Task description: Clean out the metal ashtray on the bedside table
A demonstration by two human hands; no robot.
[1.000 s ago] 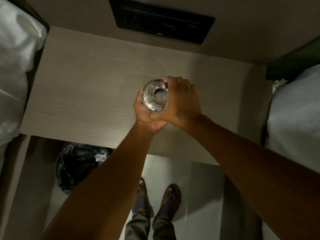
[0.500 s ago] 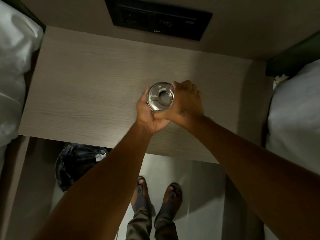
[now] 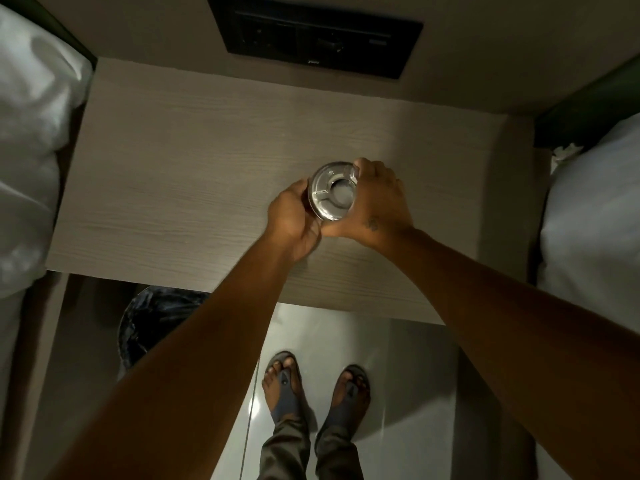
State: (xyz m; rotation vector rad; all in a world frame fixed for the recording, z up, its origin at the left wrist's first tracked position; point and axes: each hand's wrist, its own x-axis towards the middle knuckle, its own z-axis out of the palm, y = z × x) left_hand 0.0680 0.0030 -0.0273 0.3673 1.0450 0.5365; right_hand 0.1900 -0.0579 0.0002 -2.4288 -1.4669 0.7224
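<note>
1. Both hands and the round, shiny metal ashtray (image 3: 331,191) between them sit slightly farther from the body than a second ago, and the ashtray's open face, tilted toward the left at first, now points more squarely up at the camera.
2. Left hand (image 3: 292,218): curled around the ashtray's left and near rim, grasping it. Right hand (image 3: 375,202): closed over the right rim, with the thumb tip hooked on the far edge, also grasping it.
3. Location of the ashtray: held between the two hands, over the pale wood-grain top of the bedside table (image 3: 180,174). Whether its base touches the surface cannot be told.
4. Contents: the central well appears bare metal; no ash or butts can be made out in this light.
5. Handling estimate: thin sheet metal, so probably light and rigid. The polished finish is likely slippery. It will not shatter, but a drop may dent it and make noise.
6. Recommended hold: grip the outer rim at opposite sides, as both hands do now. Keep fingers out of the central well.
7. Disposal point: a black-lined round waste bin (image 3: 156,327) stands on the floor below and left of the left forearm.
</note>
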